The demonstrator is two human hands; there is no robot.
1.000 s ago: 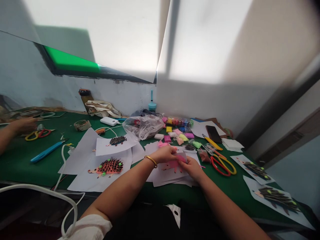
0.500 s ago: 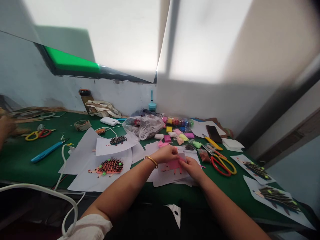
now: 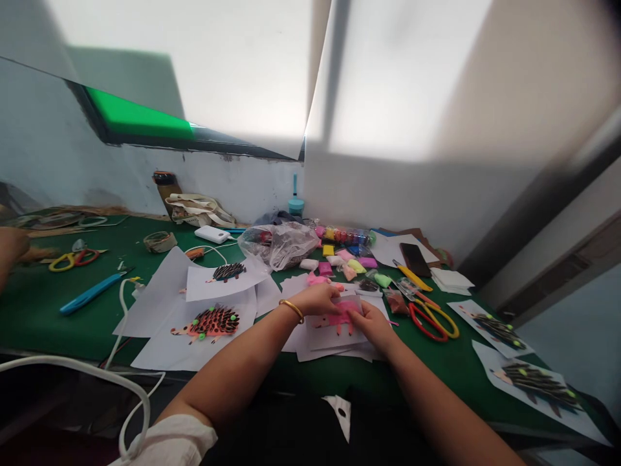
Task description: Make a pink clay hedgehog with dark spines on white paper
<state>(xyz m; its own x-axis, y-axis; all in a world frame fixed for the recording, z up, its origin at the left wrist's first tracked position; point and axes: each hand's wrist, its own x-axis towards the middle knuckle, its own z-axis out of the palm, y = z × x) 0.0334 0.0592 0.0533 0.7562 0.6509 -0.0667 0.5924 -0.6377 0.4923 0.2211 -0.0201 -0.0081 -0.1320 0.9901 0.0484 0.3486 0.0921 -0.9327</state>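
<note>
A sheet of paper (image 3: 320, 338) bearing a flat pink clay hedgehog (image 3: 343, 317) with a snout and small legs lies on a stack of white sheets. My left hand (image 3: 321, 299), with a gold bangle at the wrist, has its fingers bent together over the upper left of that figure; what is between them is hidden. From the right, my right hand (image 3: 372, 325) grips the sheet's edge, thumb on top over the pink clay. Just behind the left fingers sits a lump of pink clay (image 3: 317, 279).
Several coloured clay packets (image 3: 356, 266) lie behind the hands, beside a clear plastic bag (image 3: 281, 246). Red-and-yellow scissors (image 3: 429, 321) and a phone (image 3: 414, 260) are to the right. Finished hedgehog pictures (image 3: 213, 323) flank both sides. A blue cutter (image 3: 92, 292) and another person's hand (image 3: 12, 249) are at left.
The sheet with the pink hedgehog has tipped down flatter and more of it shows. My left fingers have shifted slightly left. The other person's hand at far left has moved a little.
</note>
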